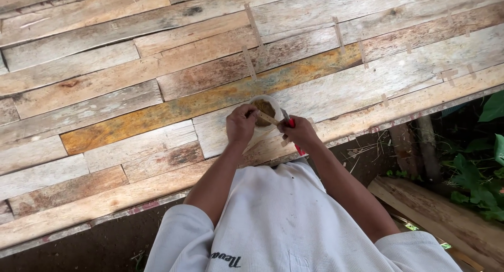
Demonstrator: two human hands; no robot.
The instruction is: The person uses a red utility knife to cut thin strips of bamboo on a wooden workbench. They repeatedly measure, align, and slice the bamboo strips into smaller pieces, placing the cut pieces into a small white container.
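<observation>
Left hand (240,126) pinches a thin wooden strip (266,117), its long axis running toward the right hand (298,132), which is clamped on a red-handled knife (289,123), both over a white cup (265,108) on the plank worktop (131,109).

The person wears a white ribbed T-shirt (294,225) with short sleeves; dark script lettering sits low on its chest.

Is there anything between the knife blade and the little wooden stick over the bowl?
Nothing visible. The left hand holds the wooden stick over the white bowl, and the red-handled knife in the right hand meets the stick's end directly.
</observation>
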